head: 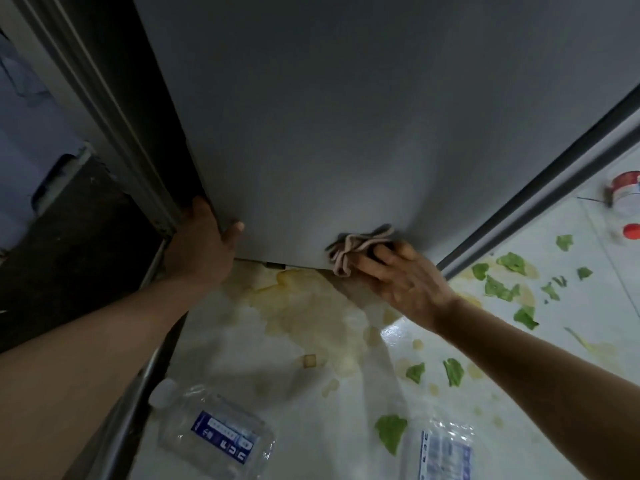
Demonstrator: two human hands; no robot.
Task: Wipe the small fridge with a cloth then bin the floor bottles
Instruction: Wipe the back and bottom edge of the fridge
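I am wiping the low edge of the fridge door (346, 116), so the bottles wait. My right hand (401, 282) presses a bunched, striped cloth (356, 245) flat against the grey panel, just above its bottom edge and right of centre; the fingers are curled round the wad and pinch it to the door. My left hand (204, 244) grips the door's near-left corner, thumb on the front face and fingers wrapped behind the edge, which I judge is there to steady the panel.

To do this well, I would keep that left hold firm so the door cannot swing away under pressure, then draw the cloth in overlapping strokes along the bottom strip toward the left corner. The wad is small, so I should refold it to a clean face when it soils, and keep it off the floor (294, 358), which carries a yellowish spill (311, 306) right under the door and scattered green leaf scraps (498, 289). If the cloth dips into that, it will smear the panel.

Two clear plastic bottles lie on their sides on the near floor: one with a blue label (214, 434) at near left, a second (443, 452) at near right, well apart from both hands. Something red-capped (627, 192) sits at far right, too blurred to name.
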